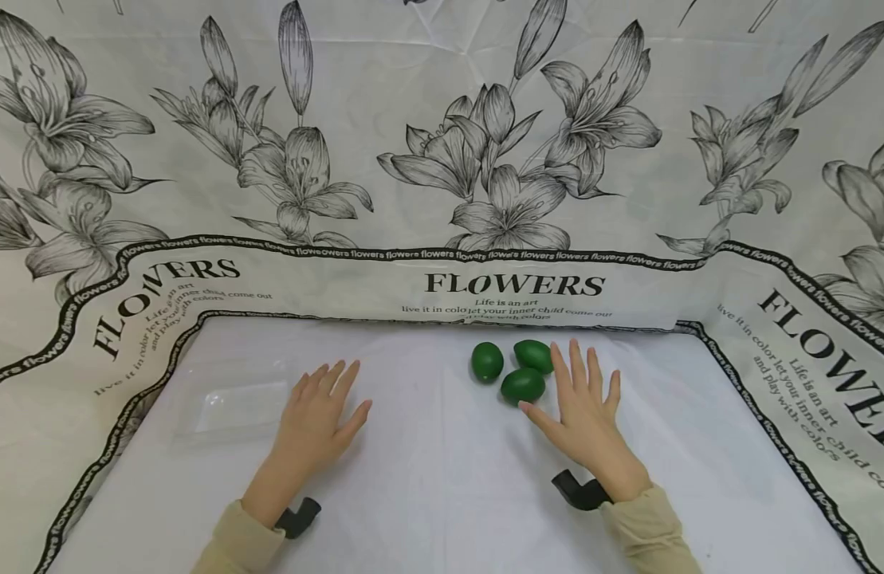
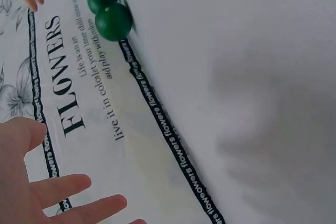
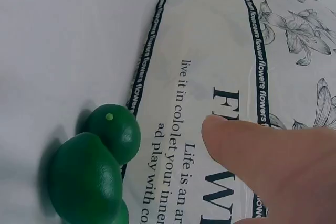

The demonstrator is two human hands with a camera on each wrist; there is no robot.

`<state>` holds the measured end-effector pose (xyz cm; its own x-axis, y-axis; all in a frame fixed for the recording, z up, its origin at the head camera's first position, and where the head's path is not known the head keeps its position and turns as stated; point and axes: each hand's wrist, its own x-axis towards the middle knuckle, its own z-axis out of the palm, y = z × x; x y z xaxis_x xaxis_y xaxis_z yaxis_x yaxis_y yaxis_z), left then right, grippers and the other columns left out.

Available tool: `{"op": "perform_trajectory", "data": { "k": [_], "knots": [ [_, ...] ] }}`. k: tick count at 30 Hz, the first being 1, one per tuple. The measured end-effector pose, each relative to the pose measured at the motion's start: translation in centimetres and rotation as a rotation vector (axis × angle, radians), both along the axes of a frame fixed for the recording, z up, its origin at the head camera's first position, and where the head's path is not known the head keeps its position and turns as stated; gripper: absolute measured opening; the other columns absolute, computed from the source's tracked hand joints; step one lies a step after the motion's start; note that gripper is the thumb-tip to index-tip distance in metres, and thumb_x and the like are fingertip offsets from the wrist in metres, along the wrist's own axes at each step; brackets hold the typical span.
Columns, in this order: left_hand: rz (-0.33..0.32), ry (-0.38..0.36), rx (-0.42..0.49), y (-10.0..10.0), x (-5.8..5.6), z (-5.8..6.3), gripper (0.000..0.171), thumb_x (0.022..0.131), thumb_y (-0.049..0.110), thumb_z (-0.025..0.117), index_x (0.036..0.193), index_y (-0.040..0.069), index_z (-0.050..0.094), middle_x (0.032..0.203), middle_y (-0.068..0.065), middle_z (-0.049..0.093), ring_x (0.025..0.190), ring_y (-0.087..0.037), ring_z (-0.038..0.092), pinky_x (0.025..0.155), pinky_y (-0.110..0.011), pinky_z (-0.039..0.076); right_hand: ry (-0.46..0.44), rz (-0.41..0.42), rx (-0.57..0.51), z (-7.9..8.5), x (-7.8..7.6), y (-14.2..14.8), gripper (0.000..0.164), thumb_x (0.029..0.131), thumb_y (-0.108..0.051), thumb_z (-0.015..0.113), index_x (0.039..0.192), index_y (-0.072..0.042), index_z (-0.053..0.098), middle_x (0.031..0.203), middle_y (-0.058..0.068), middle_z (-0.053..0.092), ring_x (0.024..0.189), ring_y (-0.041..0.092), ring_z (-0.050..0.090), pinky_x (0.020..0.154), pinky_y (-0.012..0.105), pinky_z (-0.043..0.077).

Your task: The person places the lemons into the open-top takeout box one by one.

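Note:
Three glossy green lime-like fruits (image 1: pixel 523 385) lie close together on the white table, right of centre in the head view. My right hand (image 1: pixel 588 422) is spread just right of them, its thumb tip and index finger overlapping their edge in that view. In the right wrist view its thumb (image 3: pixel 262 150) shows apart from the fruits (image 3: pixel 86 179). My left hand (image 1: pixel 312 430) is spread with nothing in it, beside a clear plastic container (image 1: pixel 241 406) whose right side it partly covers. The left wrist view shows its straight fingers (image 2: pixel 60 190) and no container.
Black wrist bands (image 1: pixel 298 518) show below both sleeves. A cloth with printed flowers and lettering (image 1: pixel 513 285) rises along the back and both sides of the white tabletop (image 1: pixel 427 478).

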<state>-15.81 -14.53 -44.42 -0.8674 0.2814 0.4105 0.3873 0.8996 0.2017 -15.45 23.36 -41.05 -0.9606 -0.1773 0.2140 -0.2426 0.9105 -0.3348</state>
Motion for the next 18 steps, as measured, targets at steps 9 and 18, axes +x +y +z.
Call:
{"op": "perform_trajectory", "data": {
  "k": [9, 18],
  "knots": [
    [-0.012, 0.055, 0.174, -3.1, 0.6, 0.9, 0.049, 0.092, 0.028, 0.067, 0.131, -0.001, 0.06, 0.129, -0.021, 0.062, 0.119, -0.042, 0.057, 0.095, -0.062, 0.045, 0.041, 0.029, -0.096, 1.1, -0.8, -2.8, 0.09, 0.091, -0.044, 0.067, 0.156, -0.002, 0.021, 0.161, 0.028, 0.009, 0.146, 0.05, 0.003, 0.108, 0.074, -0.006],
    [-0.031, 0.086, 0.265, -6.7, 1.2, 0.9, 0.045, 0.091, 0.017, 0.069, 0.131, -0.001, 0.059, 0.129, -0.022, 0.061, 0.118, -0.043, 0.056, 0.094, -0.063, 0.045, -0.008, 0.062, -0.142, 1.8, -1.7, -5.9, 0.091, 0.092, -0.047, 0.065, 0.157, -0.003, 0.019, 0.162, 0.026, 0.008, 0.147, 0.047, 0.003, 0.11, 0.071, -0.009]
  ]
}}
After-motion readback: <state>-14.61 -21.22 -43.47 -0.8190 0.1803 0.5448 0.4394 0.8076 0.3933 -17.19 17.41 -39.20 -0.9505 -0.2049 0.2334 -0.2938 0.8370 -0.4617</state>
